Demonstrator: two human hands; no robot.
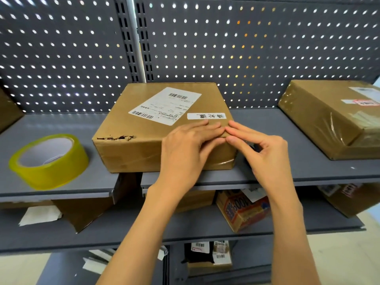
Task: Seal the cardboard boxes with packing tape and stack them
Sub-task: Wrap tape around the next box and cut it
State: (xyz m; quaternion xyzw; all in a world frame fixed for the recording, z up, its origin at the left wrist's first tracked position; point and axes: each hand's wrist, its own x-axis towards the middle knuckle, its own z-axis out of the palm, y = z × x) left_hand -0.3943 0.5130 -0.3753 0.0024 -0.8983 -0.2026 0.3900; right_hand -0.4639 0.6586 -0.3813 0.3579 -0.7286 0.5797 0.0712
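Observation:
A brown cardboard box (144,128) with a white shipping label and a torn front edge sits on the grey shelf (267,173). My left hand (185,149) lies flat over the box's front right top edge, fingers straight and pressing down. My right hand (261,149) meets it fingertip to fingertip at that same edge, its fingers straight on the box, thumb bent below. Clear tape shows at the box's lower right corner. A roll of yellowish packing tape (48,161) lies on the shelf to the left, apart from both hands.
A second, tape-wrapped box (333,118) stands at the right end of the shelf. A dark pegboard wall (226,48) backs it. Lower shelves hold several cartons, a printed orange box (242,210) and loose paper.

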